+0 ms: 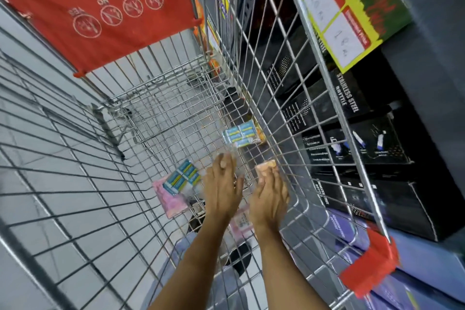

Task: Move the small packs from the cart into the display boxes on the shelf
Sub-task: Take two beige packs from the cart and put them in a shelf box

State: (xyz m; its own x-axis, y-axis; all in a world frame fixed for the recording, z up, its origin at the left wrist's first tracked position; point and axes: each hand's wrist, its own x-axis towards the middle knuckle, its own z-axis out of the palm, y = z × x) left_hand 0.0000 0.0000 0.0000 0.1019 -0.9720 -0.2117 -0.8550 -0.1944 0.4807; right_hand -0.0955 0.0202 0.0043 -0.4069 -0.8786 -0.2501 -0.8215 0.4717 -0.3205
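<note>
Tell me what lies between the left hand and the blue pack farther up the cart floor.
In the head view, only bare wire cart floor separates the left hand from the far blue pack; no other pack sits there.

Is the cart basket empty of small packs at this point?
No: at least two blue-and-white packs, one farther off and one nearer, lie on the cart floor.
</note>
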